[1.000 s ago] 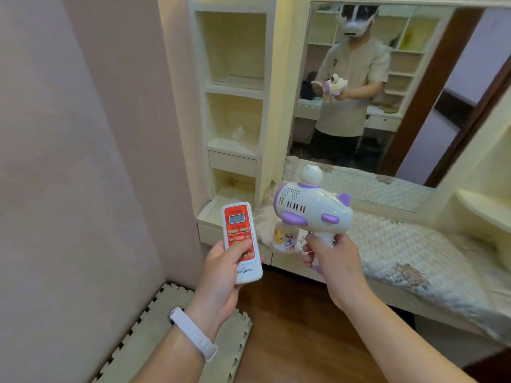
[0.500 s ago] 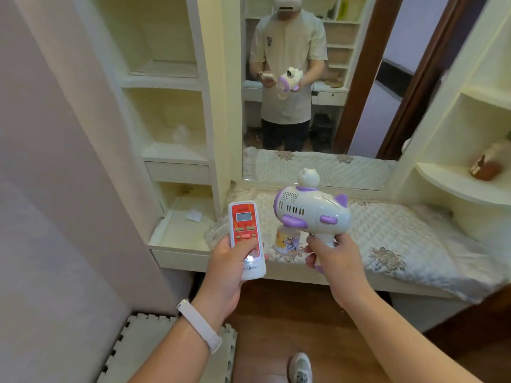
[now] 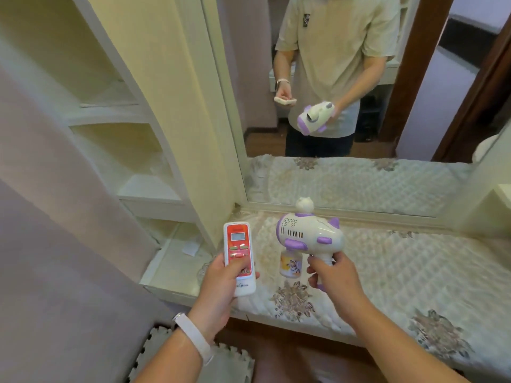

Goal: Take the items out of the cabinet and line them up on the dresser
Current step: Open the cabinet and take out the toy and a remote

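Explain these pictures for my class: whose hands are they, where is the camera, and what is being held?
There is no machine here: a person wears a wide-angle camera on the head, looking down at their own two hands. The left hand, with a white wristband, grips a red and white remote control. The right hand grips the handle of a white and purple toy gun, with a small bottle under its barrel. Both are held over the dresser, which is covered with a quilted flowered cloth. The mirror behind it reflects the same person. Open shelves stand to the left.
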The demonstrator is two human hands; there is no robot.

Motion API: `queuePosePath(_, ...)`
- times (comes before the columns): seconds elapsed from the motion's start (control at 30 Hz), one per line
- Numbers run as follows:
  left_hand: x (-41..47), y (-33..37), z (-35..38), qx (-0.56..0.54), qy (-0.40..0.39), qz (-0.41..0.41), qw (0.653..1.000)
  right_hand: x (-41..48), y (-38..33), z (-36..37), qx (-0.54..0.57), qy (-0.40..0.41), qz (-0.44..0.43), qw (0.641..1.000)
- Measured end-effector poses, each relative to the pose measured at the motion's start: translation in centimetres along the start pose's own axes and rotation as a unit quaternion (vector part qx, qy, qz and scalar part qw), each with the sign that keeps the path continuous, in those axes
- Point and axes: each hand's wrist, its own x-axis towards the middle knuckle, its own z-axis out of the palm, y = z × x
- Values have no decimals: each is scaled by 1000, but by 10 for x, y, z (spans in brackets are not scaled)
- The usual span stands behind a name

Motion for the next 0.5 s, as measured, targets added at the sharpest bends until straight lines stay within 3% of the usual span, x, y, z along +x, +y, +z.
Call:
queuePosePath(0.33,76,-18,22,56,81,-27,995,85,7,-9,40,-38,58,997)
queuePosePath(0.5,120,-31,15,125,80,-32,988,121,21,-1,43,-59,102,992)
